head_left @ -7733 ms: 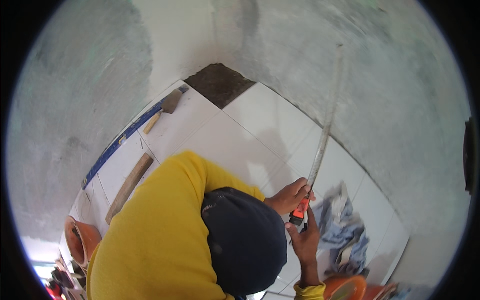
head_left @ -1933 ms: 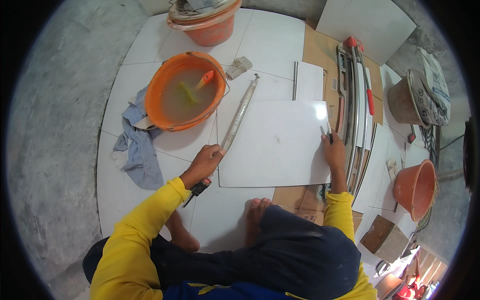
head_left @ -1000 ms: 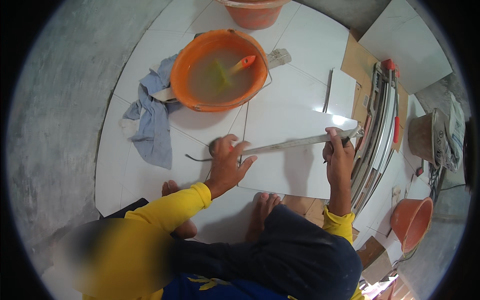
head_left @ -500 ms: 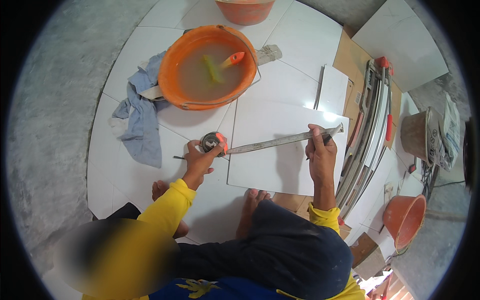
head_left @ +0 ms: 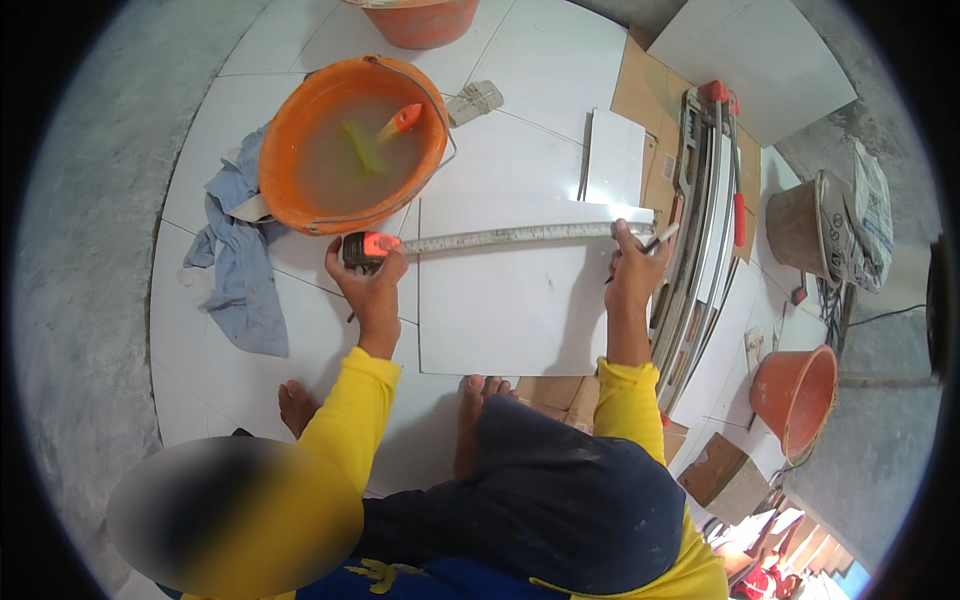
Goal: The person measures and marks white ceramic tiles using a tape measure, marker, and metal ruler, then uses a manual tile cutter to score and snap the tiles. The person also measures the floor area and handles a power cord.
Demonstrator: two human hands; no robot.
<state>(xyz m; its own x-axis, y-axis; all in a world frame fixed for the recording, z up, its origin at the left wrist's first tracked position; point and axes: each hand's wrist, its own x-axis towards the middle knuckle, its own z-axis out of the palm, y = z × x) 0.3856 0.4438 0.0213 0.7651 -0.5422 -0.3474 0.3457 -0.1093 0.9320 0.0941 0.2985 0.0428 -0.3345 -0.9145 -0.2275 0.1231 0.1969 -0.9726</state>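
My left hand (head_left: 368, 295) is closed around the black and orange case of a tape measure (head_left: 372, 247), just left of a loose white tile (head_left: 500, 310). Its pulled-out blade (head_left: 510, 237) stretches to the right across the far part of the tile, near its far edge. At the blade's other end, my right hand (head_left: 630, 275) pinches the tape near the tile's right edge. A slim pen-like marker (head_left: 661, 238), dark with a pale end, is also tucked in those right fingers.
An orange bucket (head_left: 275, 165) of cloudy water stands beyond my left hand, a blue-grey cloth (head_left: 245, 290) beside it. A long manual tile cutter (head_left: 700, 220) lies on cardboard to the right. Further right are a grey bucket (head_left: 795, 225) and an orange one (head_left: 775, 390).
My left hand has moved the tape case away from me, so the blade now runs nearly level along the tile's far part instead of slanting. The whole view has shifted slightly.
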